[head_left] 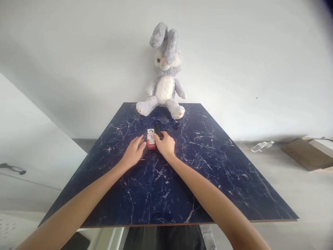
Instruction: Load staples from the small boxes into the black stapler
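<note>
A small white-and-red box [151,139] rests on the dark blue marbled table, between my two hands. My left hand [134,150] lies just left of it, fingers stretched out and apart, holding nothing that I can see. On the box's right side, my right hand [165,143] has its fingers curled around a small black object [156,128], whose kind I cannot make out. The right thumb reaches the box's edge; whether it presses on the box I cannot tell. A dark strip shows along the box's left side, possibly a shadow.
A grey plush rabbit [166,88] sits at the table's far edge against the white wall. The marbled table [208,166] narrows away from me. On the floor to the right lie a clear plastic bottle [262,146] and a cardboard box [299,152].
</note>
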`<state>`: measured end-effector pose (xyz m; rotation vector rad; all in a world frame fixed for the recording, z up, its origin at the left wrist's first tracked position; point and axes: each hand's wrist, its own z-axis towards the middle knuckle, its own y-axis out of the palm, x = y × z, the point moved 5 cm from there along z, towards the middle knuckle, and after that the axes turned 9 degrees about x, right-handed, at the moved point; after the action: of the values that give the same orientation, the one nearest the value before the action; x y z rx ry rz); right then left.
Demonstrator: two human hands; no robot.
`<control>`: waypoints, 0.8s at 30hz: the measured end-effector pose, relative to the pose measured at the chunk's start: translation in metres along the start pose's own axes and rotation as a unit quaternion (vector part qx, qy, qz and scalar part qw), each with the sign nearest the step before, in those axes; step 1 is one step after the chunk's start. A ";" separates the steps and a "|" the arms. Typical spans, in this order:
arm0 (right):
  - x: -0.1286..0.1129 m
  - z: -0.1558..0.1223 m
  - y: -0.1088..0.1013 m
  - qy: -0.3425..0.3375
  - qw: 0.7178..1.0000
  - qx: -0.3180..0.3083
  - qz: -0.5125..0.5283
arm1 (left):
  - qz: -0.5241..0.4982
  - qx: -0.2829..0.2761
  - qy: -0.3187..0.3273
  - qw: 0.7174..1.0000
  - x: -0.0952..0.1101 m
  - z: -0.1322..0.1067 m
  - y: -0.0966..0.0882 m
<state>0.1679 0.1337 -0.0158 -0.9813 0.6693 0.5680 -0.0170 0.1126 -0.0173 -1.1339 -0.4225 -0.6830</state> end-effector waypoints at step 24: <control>-0.011 0.081 0.116 -0.014 0.978 -0.089 0.186 | 0.035 0.018 -0.055 0.998 -0.080 0.028 -0.071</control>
<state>0.0995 0.2559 -0.0410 -1.0175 0.7934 0.9843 -0.1232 0.1432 -0.0085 -1.1498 -0.4851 -0.5504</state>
